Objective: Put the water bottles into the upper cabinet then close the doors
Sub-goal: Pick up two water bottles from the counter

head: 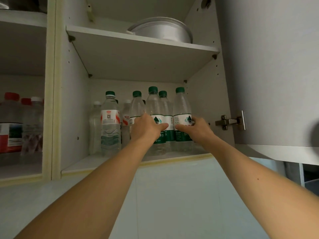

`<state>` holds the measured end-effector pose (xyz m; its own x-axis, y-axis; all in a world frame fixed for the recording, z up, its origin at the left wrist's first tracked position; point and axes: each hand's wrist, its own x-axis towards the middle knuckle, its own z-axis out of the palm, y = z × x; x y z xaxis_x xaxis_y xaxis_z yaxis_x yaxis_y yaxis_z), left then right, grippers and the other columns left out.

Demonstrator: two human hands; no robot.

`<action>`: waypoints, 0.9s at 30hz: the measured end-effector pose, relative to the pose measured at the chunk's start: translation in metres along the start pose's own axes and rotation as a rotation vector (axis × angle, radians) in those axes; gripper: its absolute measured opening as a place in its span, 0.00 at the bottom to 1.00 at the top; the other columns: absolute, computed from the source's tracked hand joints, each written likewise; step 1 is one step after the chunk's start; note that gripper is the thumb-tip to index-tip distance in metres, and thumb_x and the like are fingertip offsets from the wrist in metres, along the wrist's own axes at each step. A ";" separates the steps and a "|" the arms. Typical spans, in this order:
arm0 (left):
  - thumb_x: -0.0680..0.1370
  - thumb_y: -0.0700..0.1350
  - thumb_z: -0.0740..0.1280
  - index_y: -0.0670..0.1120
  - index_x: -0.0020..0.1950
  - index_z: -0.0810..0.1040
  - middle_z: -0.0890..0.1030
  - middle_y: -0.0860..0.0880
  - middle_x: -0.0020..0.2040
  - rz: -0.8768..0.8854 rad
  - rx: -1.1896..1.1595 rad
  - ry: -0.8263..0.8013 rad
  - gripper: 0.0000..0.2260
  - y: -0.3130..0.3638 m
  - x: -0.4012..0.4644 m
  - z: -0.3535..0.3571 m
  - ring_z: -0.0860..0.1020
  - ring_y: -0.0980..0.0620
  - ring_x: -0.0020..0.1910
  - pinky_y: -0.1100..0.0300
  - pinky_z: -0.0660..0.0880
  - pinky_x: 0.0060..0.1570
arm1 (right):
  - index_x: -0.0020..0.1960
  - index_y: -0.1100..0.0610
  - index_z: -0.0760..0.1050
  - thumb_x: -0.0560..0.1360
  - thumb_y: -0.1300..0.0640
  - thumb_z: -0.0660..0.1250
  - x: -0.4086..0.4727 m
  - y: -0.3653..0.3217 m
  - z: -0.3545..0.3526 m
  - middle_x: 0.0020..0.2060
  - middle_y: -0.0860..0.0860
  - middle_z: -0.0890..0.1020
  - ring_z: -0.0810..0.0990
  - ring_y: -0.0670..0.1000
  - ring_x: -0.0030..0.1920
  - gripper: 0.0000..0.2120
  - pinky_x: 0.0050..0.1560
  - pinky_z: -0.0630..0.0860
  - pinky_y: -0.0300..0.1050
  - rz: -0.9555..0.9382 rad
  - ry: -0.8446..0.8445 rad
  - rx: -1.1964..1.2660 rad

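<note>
Up in the cabinet: both arms reached to the lower shelf (120, 161), doors open
Left hand (146, 125): wrapped around a green-capped bottle (153, 104) at its label — thumb across the front
Right hand (198, 128): gripped the rightmost green-capped bottle (182, 107), fingers curled round the label
Bottles: both stood upright on the shelf floor, close together, two more green caps just behind them
Further left: a red-labelled bottle (110, 123) and clear ones beside it, all upright
Upper shelf: a metal pot (164, 31)
Right door (269, 71): swung wide — hinge (227, 121) showing
Left compartment: red-capped bottles (19, 118)
</note>
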<state>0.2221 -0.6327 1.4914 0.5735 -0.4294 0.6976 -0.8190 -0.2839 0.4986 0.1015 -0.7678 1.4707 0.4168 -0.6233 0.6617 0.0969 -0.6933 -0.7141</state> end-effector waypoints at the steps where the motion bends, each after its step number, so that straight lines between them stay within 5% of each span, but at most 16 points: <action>1: 0.74 0.62 0.73 0.42 0.52 0.78 0.82 0.46 0.45 0.000 0.007 0.014 0.23 0.001 -0.001 0.001 0.78 0.50 0.37 0.60 0.63 0.28 | 0.63 0.53 0.75 0.74 0.51 0.75 0.000 0.000 0.001 0.48 0.47 0.80 0.80 0.42 0.42 0.20 0.38 0.77 0.36 -0.002 0.003 -0.003; 8: 0.73 0.62 0.73 0.42 0.46 0.75 0.80 0.45 0.40 0.006 -0.035 0.044 0.22 0.000 -0.008 -0.006 0.73 0.51 0.31 0.59 0.62 0.27 | 0.64 0.55 0.75 0.77 0.49 0.71 -0.010 -0.009 -0.004 0.53 0.51 0.83 0.83 0.53 0.53 0.18 0.58 0.80 0.56 0.047 -0.031 -0.122; 13: 0.76 0.57 0.73 0.43 0.49 0.77 0.81 0.49 0.42 0.057 -0.134 0.033 0.17 -0.010 -0.018 -0.024 0.79 0.53 0.38 0.55 0.76 0.34 | 0.68 0.59 0.70 0.81 0.48 0.65 -0.035 -0.018 -0.003 0.54 0.51 0.80 0.78 0.51 0.53 0.21 0.51 0.77 0.48 -0.051 0.109 -0.272; 19: 0.79 0.55 0.69 0.47 0.54 0.76 0.81 0.49 0.49 0.185 -0.321 0.092 0.12 -0.023 -0.056 -0.070 0.82 0.50 0.47 0.52 0.82 0.45 | 0.68 0.58 0.72 0.81 0.53 0.64 -0.096 -0.033 0.014 0.61 0.51 0.75 0.76 0.52 0.60 0.17 0.62 0.76 0.54 -0.312 0.310 -0.268; 22: 0.81 0.53 0.68 0.46 0.52 0.79 0.82 0.49 0.43 0.274 -0.390 0.114 0.11 -0.039 -0.092 -0.089 0.83 0.51 0.43 0.50 0.83 0.45 | 0.61 0.57 0.75 0.81 0.57 0.64 -0.139 -0.034 0.035 0.55 0.49 0.76 0.78 0.50 0.55 0.10 0.58 0.78 0.49 -0.388 0.303 -0.198; 27: 0.82 0.50 0.66 0.44 0.50 0.80 0.83 0.48 0.39 0.327 -0.460 0.071 0.09 -0.097 -0.172 -0.099 0.83 0.51 0.38 0.54 0.82 0.39 | 0.56 0.55 0.78 0.80 0.58 0.64 -0.222 -0.017 0.084 0.53 0.47 0.78 0.78 0.41 0.52 0.07 0.48 0.73 0.28 -0.386 0.178 -0.078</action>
<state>0.2049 -0.4460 1.3744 0.3037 -0.3690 0.8784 -0.8718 0.2642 0.4124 0.0834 -0.5867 1.3169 0.2007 -0.3611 0.9107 0.1438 -0.9087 -0.3920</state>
